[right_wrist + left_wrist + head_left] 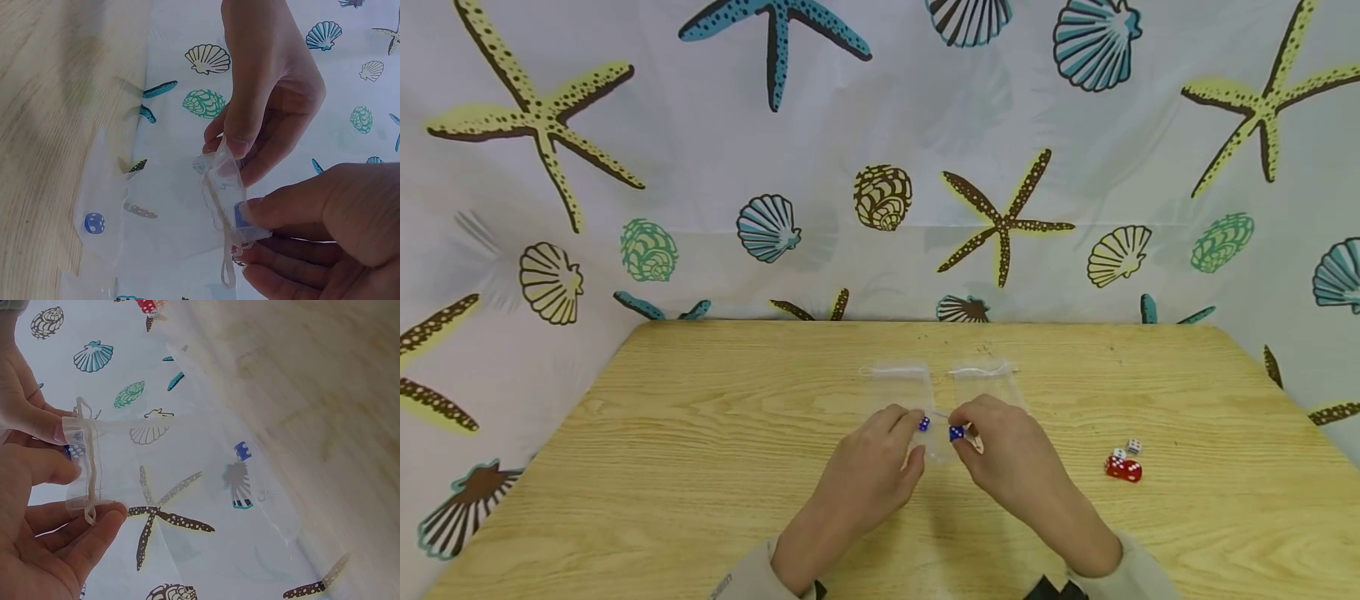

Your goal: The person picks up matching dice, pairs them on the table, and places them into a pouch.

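Both hands hold up a small sheer white drawstring bag point(187, 475) between them. My left hand point(867, 462) pinches one side of its mouth, fingertips at the drawstring point(91, 465). My right hand point(1011, 454) pinches a blue die with white dots point(956, 432) at the opposite side of the mouth; the right wrist view has this die partly covered by the thumb. Another blue die point(94, 223) lies inside, at the bag's closed end.
Two more sheer bags point(901, 385) point(988, 381) lie flat on the wooden table point(700, 433) beyond the hands. To the right sit red dice point(1123, 468) and white dice point(1134, 447) in a small cluster. A shell-and-starfish printed cloth point(820, 150) hangs behind the table.
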Motion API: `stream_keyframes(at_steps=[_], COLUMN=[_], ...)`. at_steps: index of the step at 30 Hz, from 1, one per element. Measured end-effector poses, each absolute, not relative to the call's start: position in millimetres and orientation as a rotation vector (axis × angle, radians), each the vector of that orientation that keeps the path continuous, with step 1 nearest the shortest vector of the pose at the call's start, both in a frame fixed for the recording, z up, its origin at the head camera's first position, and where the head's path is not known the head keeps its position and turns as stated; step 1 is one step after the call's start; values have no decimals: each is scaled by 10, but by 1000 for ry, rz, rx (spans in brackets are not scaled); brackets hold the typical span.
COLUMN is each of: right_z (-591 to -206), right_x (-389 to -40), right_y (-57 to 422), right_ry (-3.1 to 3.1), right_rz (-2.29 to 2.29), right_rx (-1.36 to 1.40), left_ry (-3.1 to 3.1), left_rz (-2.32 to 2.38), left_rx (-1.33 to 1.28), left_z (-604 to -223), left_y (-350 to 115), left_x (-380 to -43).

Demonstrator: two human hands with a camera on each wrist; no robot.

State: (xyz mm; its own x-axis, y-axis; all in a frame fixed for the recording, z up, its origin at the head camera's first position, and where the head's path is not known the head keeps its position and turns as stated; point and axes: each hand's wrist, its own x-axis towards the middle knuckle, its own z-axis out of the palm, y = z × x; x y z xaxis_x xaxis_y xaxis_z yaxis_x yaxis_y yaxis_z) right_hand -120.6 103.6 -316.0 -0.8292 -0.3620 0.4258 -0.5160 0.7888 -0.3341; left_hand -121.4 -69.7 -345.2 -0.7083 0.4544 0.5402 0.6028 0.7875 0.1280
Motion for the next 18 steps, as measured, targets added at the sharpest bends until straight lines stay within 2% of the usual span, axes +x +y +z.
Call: stream_keyframes(at_steps=[18], right_z=[-3149], right_x=[-1209], right_y=[1049], right_ry=[-2655], right_rz=[629], right_rx=[668], left_ry=[-2481], left_rz=[-410], left_rx=[-778], left_z=[-3450], left_y=[-700], left_x=[-1218])
